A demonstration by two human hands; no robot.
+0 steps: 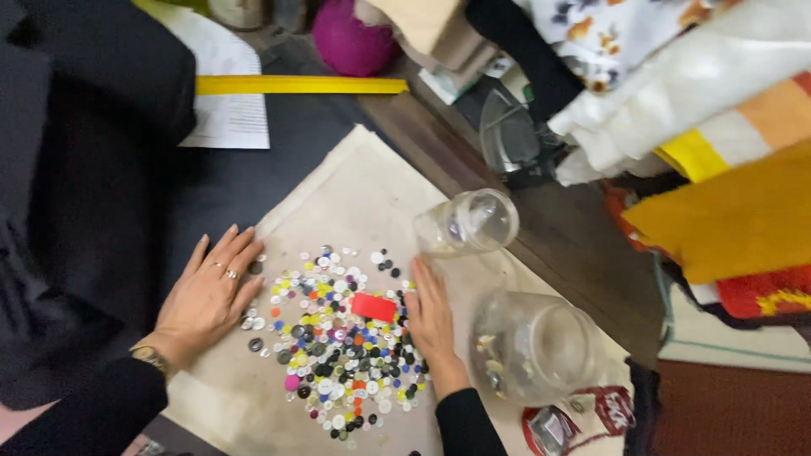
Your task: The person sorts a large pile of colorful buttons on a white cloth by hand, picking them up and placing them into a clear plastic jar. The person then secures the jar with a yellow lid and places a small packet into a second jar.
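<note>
Buttons (338, 342), glossy round multicoloured plastic, heaped on cream cloth (355, 181) between flat, spread left hand (207, 295) and flat right hand (429, 317), both holding nothing. Red rectangle (373, 306) on top; two clear jars (466, 223) beside.

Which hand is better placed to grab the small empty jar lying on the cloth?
Probably the right hand: it lies flat just below the small jar, while the left hand rests across the button pile, farther away.
</note>
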